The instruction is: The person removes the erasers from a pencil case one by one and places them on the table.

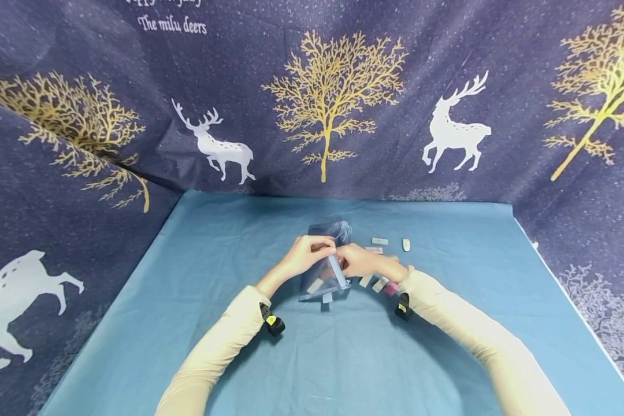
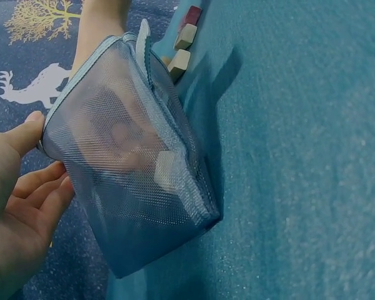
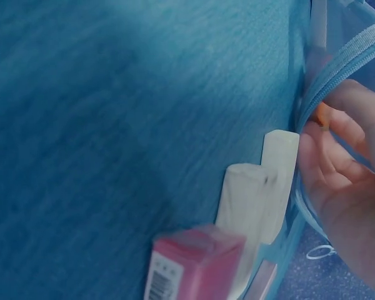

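Observation:
A blue mesh zip pouch (image 1: 319,230) stands on the cloth with its mouth gaping. At its rim, the left hand (image 2: 28,200) pinches the edge between thumb and fingers. The right hand (image 3: 350,156) reaches in past the zip edge (image 3: 344,69), fingers bent. A small orange patch (image 3: 323,115) shows between them; whether it is a held thing I cannot tell. Through the mesh in the left wrist view, a white block (image 2: 167,172) lies low inside the pouch. Just outside, near the right hand, are white eraser-like blocks (image 3: 279,181) and a pink block with a barcode (image 3: 197,262).
Farther back on the blue cloth (image 1: 229,231) lie a pale greenish block (image 1: 379,241) and a small whitish oval piece (image 1: 406,245). A dark curtain (image 1: 291,144) with printed deer and trees hangs behind. Both wrists carry black camera mounts (image 1: 273,325).

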### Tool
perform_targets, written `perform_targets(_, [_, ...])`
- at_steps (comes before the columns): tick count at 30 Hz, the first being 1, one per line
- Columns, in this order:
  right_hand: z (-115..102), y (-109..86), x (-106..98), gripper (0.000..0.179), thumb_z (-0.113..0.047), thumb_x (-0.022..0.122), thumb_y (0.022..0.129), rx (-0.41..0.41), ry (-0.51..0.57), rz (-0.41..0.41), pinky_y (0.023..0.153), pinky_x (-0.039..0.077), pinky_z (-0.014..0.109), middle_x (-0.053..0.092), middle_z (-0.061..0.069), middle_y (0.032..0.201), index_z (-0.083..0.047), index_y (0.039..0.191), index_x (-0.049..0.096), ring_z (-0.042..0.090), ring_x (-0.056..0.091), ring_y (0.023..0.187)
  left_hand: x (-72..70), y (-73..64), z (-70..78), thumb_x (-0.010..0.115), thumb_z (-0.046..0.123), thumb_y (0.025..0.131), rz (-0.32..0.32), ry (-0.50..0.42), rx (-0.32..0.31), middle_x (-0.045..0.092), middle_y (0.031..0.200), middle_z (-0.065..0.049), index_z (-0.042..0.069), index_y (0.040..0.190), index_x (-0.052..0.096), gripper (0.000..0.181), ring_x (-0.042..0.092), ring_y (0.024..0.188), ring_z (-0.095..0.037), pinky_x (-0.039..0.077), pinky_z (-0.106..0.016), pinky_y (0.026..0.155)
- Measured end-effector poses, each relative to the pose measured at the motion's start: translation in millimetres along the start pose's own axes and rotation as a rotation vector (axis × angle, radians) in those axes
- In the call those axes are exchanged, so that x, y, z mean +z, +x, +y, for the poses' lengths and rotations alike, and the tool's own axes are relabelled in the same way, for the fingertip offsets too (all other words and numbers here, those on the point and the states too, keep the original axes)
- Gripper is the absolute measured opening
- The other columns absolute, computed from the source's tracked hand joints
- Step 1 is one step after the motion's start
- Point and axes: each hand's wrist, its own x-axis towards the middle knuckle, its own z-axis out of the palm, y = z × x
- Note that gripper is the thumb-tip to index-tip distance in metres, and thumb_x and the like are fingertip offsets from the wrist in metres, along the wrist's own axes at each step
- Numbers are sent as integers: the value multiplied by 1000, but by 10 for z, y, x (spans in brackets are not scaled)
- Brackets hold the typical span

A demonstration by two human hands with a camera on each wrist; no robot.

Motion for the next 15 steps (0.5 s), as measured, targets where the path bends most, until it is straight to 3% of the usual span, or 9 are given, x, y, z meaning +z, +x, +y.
perform_targets(5, [25, -33, -7, 18, -15, 68, 78, -25, 12, 25, 60, 49, 17, 68, 3, 75, -7, 93, 63, 5, 61, 64, 1, 7, 17, 60, 34, 86, -3, 15, -7, 60, 122, -14, 8, 105, 68, 33, 62, 106, -19, 50, -29, 87])
perform_targets(9, [26, -46, -19, 18, -18, 68, 78, 1, 11, 19, 61, 49, 17, 69, 1, 77, -10, 94, 64, 5, 62, 66, 7, 14, 29, 61, 33, 86, 1, 15, 4, 61, 121, -14, 7, 105, 68, 33, 63, 104, -19, 50, -30, 86])
perform_targets(11, [20, -49, -25, 14, -21, 68, 79, 14, 4, 12, 59, 48, 17, 68, -1, 73, -13, 90, 64, 2, 59, 62, 0, -5, 113, 61, 28, 87, 2, 21, 1, 61, 119, -15, 6, 104, 68, 29, 63, 104, -20, 50, -32, 86])
perform_targets(15, [18, -55, -23, 10, -22, 69, 79, 22, -18, 8, 56, 47, 17, 65, -4, 68, -16, 80, 62, -1, 56, 58, 8, -11, 94, 61, 28, 87, 2, 24, -4, 62, 118, -14, 7, 104, 68, 28, 63, 103, -20, 50, -32, 86])
